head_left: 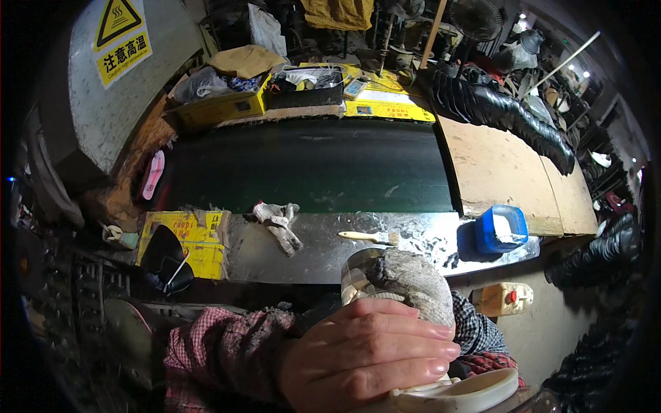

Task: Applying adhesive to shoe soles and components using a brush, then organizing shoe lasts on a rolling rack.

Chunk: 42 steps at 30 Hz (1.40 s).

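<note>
My left hand is bare and close to the camera. Its fingers are pressed together, curled across a pale thing whose kind I cannot make out. A cream-coloured curved rim sticks out below those fingers. Just beyond it is my right hand, in a white knitted glove blackened with dirt. The glove looks bent around something, but its fingers are mostly hidden. Beside it shows a clear, glossy curved piece. On the metal worktop ahead lie a paintbrush with a pale handle and a dirty glove.
A blue tub with white stuff stands at the worktop's right. Behind runs a dark green belt. A pink insole lies left of it, boxes behind. Black curved pieces line a board; a jug stands lower right.
</note>
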Tool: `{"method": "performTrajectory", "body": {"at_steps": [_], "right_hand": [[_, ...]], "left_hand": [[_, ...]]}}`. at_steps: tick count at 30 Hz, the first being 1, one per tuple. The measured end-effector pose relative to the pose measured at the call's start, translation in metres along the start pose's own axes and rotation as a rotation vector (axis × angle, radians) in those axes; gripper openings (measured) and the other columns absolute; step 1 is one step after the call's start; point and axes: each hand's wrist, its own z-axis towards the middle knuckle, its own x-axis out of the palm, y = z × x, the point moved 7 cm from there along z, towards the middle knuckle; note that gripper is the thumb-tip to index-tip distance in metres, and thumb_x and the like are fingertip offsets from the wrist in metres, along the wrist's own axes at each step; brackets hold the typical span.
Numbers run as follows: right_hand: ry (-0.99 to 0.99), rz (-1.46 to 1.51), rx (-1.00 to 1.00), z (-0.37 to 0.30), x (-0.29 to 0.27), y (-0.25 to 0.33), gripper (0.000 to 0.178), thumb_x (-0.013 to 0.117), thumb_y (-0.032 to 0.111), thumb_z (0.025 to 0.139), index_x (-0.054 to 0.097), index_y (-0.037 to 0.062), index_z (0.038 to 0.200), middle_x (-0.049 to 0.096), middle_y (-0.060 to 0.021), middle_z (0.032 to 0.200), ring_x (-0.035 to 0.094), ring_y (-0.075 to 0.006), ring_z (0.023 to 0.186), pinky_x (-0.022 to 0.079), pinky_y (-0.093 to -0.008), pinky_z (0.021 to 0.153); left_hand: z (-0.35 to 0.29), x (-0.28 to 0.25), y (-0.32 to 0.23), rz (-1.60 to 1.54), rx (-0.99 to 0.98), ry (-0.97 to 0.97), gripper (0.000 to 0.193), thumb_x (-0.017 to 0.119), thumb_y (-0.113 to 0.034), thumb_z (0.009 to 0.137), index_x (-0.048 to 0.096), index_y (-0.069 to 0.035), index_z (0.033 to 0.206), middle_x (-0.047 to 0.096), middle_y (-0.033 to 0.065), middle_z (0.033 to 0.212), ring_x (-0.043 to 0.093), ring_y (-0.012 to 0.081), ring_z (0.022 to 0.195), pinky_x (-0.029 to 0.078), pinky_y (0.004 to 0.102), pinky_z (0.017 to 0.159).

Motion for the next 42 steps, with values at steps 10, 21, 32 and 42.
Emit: {"method": "performTrajectory", "body": {"at_steps": [10,21,32,42], "right_hand": [[0.099,0.154,0.202,-0.011,0.014,-0.020,0.037,0.055,0.028,0.091,0.061,0.0077,0.122,0.058,-0.0141,0.125,0.052,-0.0333,0.119,0.038,-0.0414,0.103],[0.037,-0.035,-0.024,-0.003,0.000,0.004,0.040,0.059,0.027,0.083,0.063,0.0045,0.115,0.058,-0.0190,0.121,0.054,-0.0389,0.115,0.042,-0.0479,0.099],[0.045,0.037,-0.086,-0.016,0.008,-0.008,0.044,0.059,0.029,0.084,0.060,0.0054,0.120,0.056,-0.0202,0.125,0.053,-0.0406,0.117,0.040,-0.0490,0.101],[0.109,-0.027,-0.008,-0.025,0.011,-0.013,0.043,0.058,0.029,0.085,0.060,0.0065,0.122,0.056,-0.0172,0.126,0.052,-0.0377,0.119,0.039,-0.0463,0.102]], "left_hand": [[-0.003,0.001,0.000,-0.041,0.056,-0.056,0.025,0.056,-0.017,0.092,0.063,0.007,0.093,0.068,0.0213,0.094,0.068,0.0311,0.089,0.053,0.0417,0.080],[-0.008,0.002,-0.003,0.120,0.056,0.038,0.031,0.059,-0.020,0.085,0.064,0.008,0.097,0.067,0.0205,0.095,0.067,0.0326,0.089,0.053,0.0416,0.074],[-0.001,0.001,-0.006,-0.102,-0.291,0.116,0.028,0.044,-0.012,0.097,0.055,0.010,0.111,0.062,0.0257,0.109,0.064,0.0352,0.101,0.050,0.0444,0.087],[-0.006,0.015,-0.001,0.047,0.025,-0.060,0.027,0.055,-0.020,0.092,0.063,0.005,0.094,0.067,0.0190,0.093,0.067,0.0299,0.088,0.051,0.0376,0.078]]}}
